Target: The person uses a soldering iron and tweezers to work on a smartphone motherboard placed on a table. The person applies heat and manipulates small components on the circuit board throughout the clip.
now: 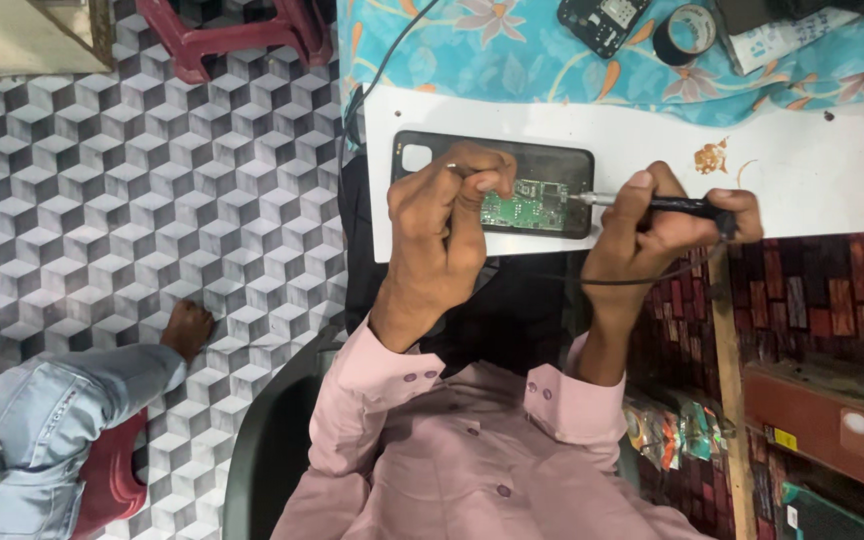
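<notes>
Left hand (447,215) curled down over the green circuit board (522,207), fingertips pinched around something thin and metallic, too small to identify. Right hand (667,225) closed tight on a black soldering iron (674,205), metal tip touching the board's right edge. Board resting on a dark phone back cover (552,165), cover lying flat on a white mat (792,160) at the near edge of the counter (512,45). Left part of the board hidden under the left fingers; camera cutout of the cover peeking out at top left. Thin black cable (642,278) trailing from under the right wrist, its far end lost from view. Pink shirt cuffs (572,400) buttoned at both wrists.

Further out: floral turquoise cloth over the counter, a small brown stain (712,157) on the mat, an opened phone (604,20) and a roll of dark tape (685,32) near the top, both partly cut off by the frame. Dark objects at top right hard to make out. Below right, a shelf of packaged goods (672,430), blurry. Floor (132,200) in grey cube-pattern tiles, a red plastic stool (242,35) at the top, another person's denim-clad leg (62,400) and bare foot at bottom left.
</notes>
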